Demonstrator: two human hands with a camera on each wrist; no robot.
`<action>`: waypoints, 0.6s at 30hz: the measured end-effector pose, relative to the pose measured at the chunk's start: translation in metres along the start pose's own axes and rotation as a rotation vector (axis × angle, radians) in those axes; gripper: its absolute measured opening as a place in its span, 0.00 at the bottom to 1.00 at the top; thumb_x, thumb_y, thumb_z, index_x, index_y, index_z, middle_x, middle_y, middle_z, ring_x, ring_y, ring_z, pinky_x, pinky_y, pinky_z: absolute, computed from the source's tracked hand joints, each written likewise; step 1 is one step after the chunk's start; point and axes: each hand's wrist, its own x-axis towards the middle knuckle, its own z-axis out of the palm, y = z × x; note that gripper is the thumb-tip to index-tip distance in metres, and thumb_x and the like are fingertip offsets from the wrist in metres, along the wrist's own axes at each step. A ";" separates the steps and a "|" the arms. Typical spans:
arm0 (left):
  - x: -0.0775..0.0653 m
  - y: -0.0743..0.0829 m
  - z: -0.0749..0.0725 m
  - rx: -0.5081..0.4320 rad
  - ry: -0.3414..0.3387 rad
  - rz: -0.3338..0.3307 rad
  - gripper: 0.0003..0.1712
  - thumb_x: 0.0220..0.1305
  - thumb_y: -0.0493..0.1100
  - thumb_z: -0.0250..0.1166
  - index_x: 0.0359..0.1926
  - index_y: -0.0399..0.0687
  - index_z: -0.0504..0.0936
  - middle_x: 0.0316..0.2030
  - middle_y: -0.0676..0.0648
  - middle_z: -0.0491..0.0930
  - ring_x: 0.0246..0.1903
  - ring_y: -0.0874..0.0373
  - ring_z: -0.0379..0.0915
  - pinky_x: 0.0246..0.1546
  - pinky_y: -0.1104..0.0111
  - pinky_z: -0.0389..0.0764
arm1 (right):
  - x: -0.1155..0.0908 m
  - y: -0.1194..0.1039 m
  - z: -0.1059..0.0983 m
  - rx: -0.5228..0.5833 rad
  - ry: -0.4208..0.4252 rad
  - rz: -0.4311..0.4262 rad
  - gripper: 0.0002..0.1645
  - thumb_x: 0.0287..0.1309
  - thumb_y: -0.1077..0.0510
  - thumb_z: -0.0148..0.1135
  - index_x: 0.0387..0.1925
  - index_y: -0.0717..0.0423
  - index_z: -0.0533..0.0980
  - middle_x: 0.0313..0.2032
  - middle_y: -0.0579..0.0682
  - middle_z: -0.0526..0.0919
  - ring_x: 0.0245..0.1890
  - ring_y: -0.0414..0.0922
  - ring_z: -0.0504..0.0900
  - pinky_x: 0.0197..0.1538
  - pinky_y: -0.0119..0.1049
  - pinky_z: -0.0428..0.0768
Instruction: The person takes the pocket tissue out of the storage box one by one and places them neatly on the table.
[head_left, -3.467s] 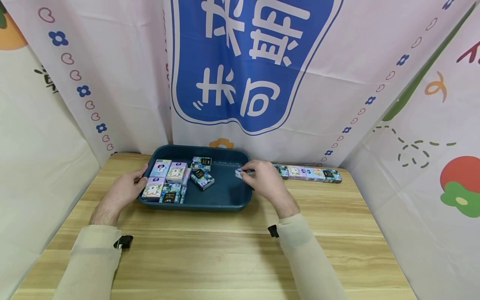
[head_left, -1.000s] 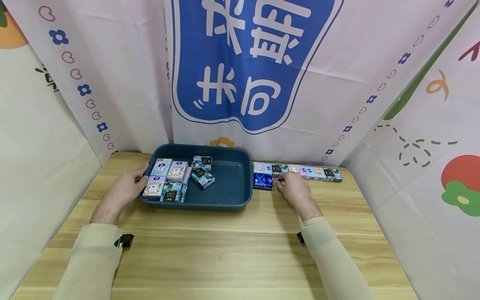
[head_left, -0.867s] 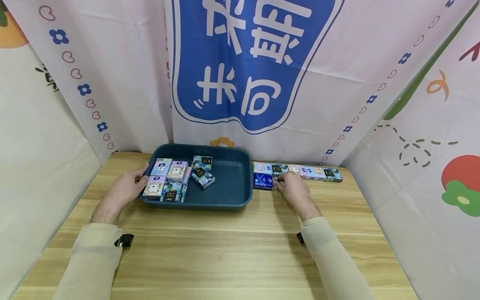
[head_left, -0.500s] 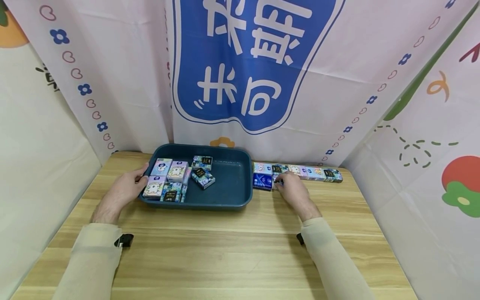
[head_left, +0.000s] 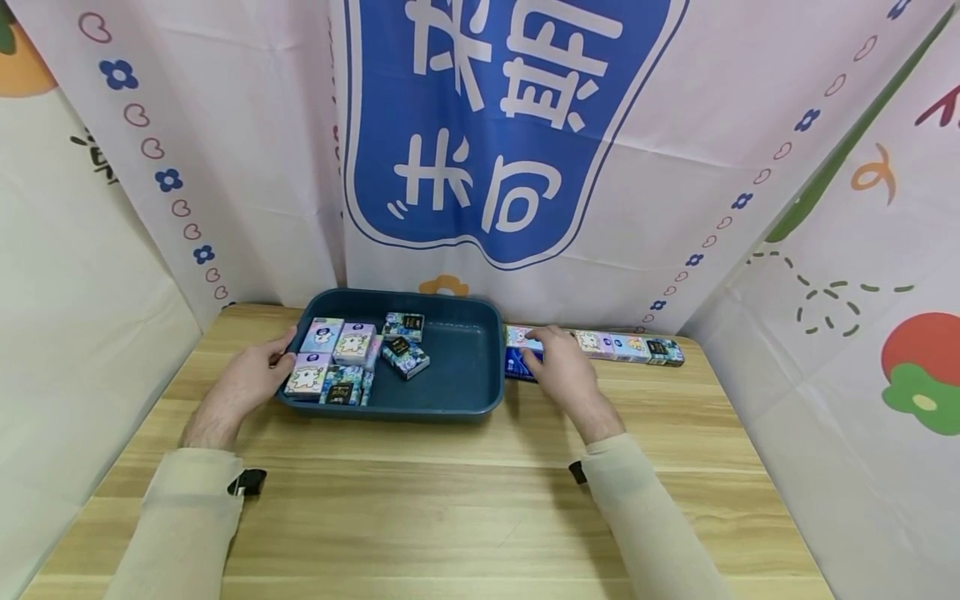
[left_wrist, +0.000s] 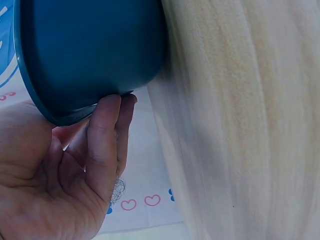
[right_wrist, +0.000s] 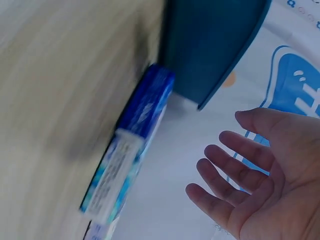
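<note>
Worktop (head_left: pixel 420 500) below, left fingers (left_wrist: pixel 102 145) grip the tray (head_left: pixel 457 371); right fingers (right_wrist: pixel 235 167) hover, released, over likely light, squashy packets (right_wrist: pixel 145 104), best pinched edgewise.

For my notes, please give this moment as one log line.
left hand: holds tray; right hand: open near blue box; more boxes: in tray

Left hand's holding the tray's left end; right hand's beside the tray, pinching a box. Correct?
One error: the right hand pinches nothing; the right wrist view shows it empty, fingers spread. It is beside the tray, and the left hand does hold the tray's left end.
</note>
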 end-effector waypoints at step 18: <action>-0.001 0.000 0.000 0.001 0.002 -0.003 0.38 0.98 0.49 0.47 0.96 0.44 0.47 0.88 0.17 0.52 0.87 0.12 0.48 0.84 0.21 0.59 | 0.012 -0.070 0.032 -0.001 -0.028 -0.118 0.22 0.86 0.49 0.72 0.70 0.55 0.88 0.72 0.56 0.90 0.73 0.55 0.90 0.74 0.52 0.90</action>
